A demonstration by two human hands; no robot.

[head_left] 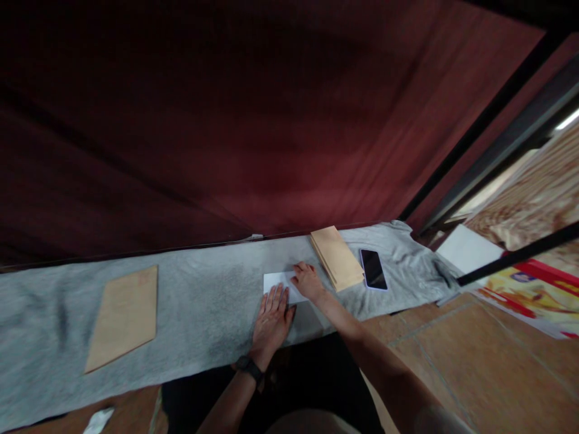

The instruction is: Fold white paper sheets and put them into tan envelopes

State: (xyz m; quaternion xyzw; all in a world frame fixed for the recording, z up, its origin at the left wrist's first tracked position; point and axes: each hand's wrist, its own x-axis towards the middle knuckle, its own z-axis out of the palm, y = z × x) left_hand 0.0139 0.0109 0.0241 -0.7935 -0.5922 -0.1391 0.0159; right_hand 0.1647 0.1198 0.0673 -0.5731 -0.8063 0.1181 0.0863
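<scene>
A white sheet of paper (278,279) lies on the grey cloth right in front of me. My left hand (272,320) rests flat on its lower left part, fingers spread, with a dark watch on the wrist. At the paper's right end, my right hand (308,282) touches it from above; its fingers are slightly bent and apart. Between them the two hands cover part of the sheet. Just right of my right hand is a stack of tan envelopes (337,258), slightly fanned.
A phone (374,269) lies right of the stack. More tan envelopes (124,316) lie at the left on the grey cloth (203,301). Dark red fabric (271,150) hangs behind. A black metal bar (479,129) and a colourful box (538,289) are at the right.
</scene>
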